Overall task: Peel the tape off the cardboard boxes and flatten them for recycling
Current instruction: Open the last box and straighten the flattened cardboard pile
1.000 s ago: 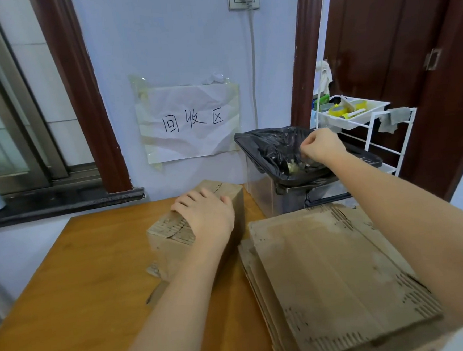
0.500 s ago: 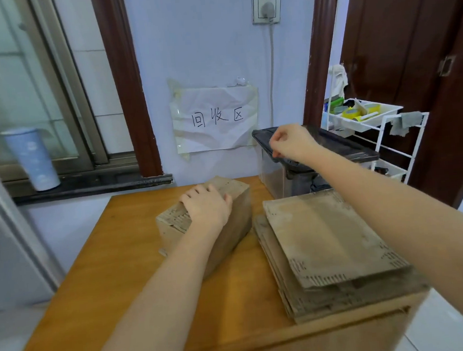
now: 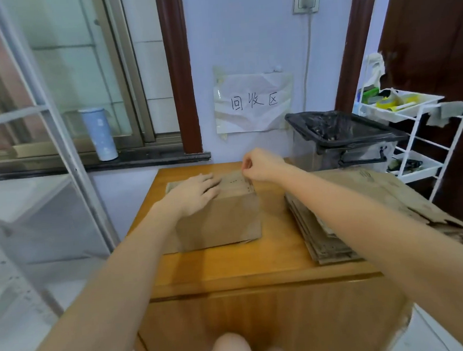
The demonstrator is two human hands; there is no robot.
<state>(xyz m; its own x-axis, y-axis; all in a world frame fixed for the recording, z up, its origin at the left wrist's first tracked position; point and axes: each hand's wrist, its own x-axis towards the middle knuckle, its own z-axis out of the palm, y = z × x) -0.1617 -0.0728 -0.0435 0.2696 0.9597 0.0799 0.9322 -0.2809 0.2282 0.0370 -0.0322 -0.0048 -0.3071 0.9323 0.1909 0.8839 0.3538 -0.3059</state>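
A closed brown cardboard box (image 3: 220, 220) stands on the wooden table (image 3: 231, 264). My left hand (image 3: 195, 192) lies flat on the box's top, fingers straight, pressing it down. At the top's far right edge, the curled fingers and thumb of my right hand (image 3: 262, 164) pinch together on the surface, seemingly on a strip of tape too thin to make out. To the right lies a stack of flattened cardboard (image 3: 386, 190), partly hidden by my right forearm.
A bin lined with a black bag (image 3: 343, 133) stands behind the table's right corner. A white wire rack (image 3: 414, 122) holding tape rolls is beside it. A paper sign (image 3: 253, 103) hangs on the wall. A blue cup (image 3: 101, 138) sits on the sill; a metal frame (image 3: 65, 149) stands left.
My right hand came back from over the bin to the box's top far edge. My left hand stayed on the box, which now faces me squarely. The view pulled back.
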